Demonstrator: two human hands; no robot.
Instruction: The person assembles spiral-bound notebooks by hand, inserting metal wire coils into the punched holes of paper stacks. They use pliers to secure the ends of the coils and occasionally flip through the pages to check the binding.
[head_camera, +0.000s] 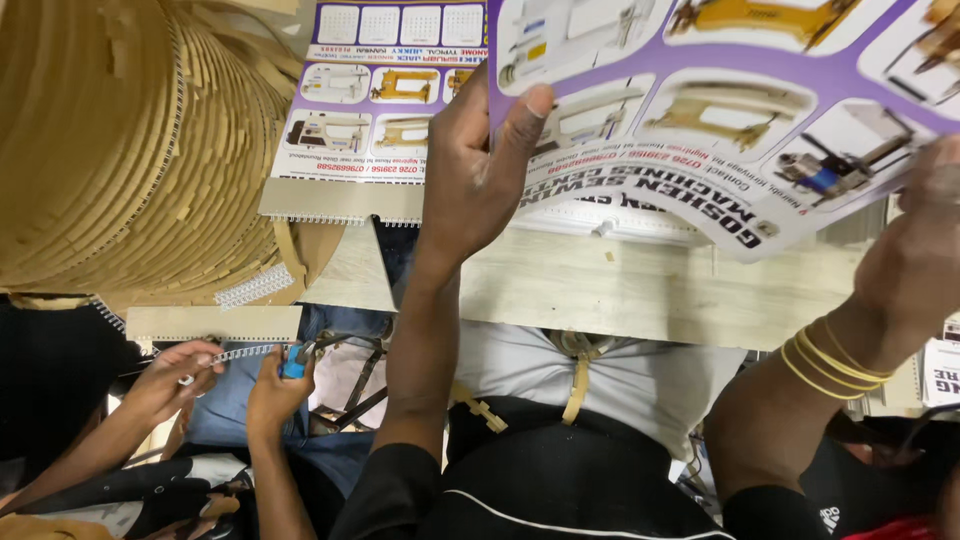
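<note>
Calendar sheet: purple and white, printed with pictures of sewing machines, held up over the wooden table between both hands.
Left hand: at the sheet's left edge, thumb pressed on its face, fingers hidden behind it, pinching the sheet.
Right hand: at the sheet's right edge, blurred; I cannot tell how its fingers close.
Bangles: thin gold ones on the right wrist, below the sheet.
Second calendar: just left of the sheet, flat on the table, with a wire binding along its near edge.
Cardboard strips: a big tan fanned pile, far left of the sheet.
Co-worker's hands: well below and left of the sheet; one holds a white wire binding strip, the other grips a blue-handled tool at the strip's end.
Card backing: a tan strip just above those hands.
</note>
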